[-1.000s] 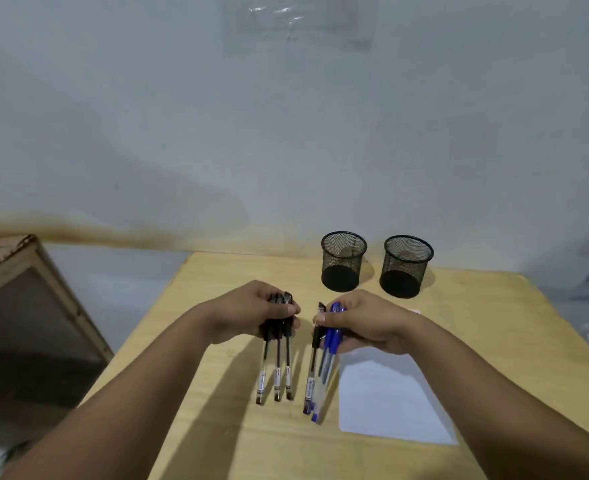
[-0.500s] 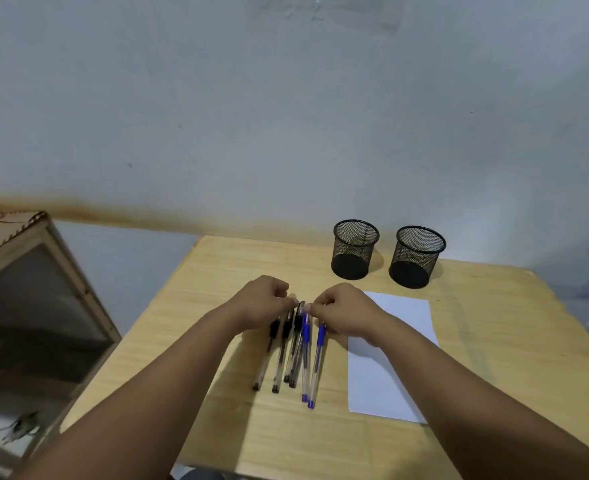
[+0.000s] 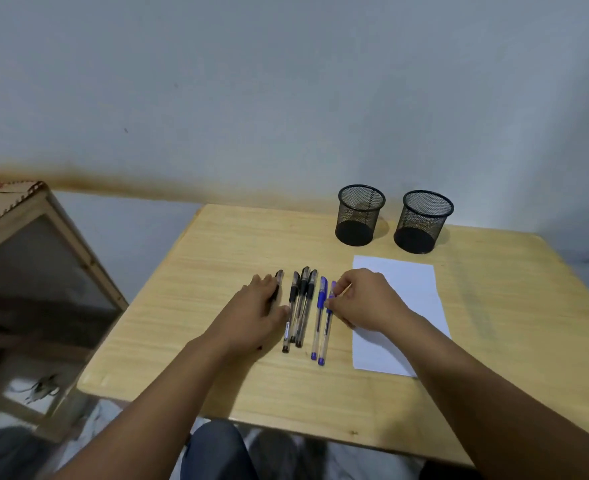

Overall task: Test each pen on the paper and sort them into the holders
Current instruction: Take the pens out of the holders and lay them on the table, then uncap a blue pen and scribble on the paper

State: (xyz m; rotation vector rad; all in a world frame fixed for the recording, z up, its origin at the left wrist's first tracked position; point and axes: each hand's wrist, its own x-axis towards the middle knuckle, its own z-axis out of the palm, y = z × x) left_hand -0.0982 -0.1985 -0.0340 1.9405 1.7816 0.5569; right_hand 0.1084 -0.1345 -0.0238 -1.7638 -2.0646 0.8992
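Note:
Several black pens (image 3: 301,306) and two blue pens (image 3: 319,317) lie side by side on the wooden table (image 3: 216,265), caps pointing away from me. My left hand (image 3: 256,310) lies flat, fingers stretched, over the leftmost black pen (image 3: 279,277), whose cap sticks out past my fingertips. My right hand (image 3: 364,299) pinches the rightmost blue pen (image 3: 328,327) near its cap while the pen rests on the table. A white sheet of paper (image 3: 403,282) lies to the right, partly under my right hand. Two empty black mesh holders (image 3: 360,213) (image 3: 424,220) stand at the back.
A wooden-framed cabinet (image 3: 43,244) stands to the left of the table, below its level. The wall runs close behind the holders. The table's near edge (image 3: 286,420) is just above my lap.
A second ago both hands held bunches of pens upright, black in the left and blue in the right. The pens now lie flat, spread in a row, and my hands have moved slightly apart.

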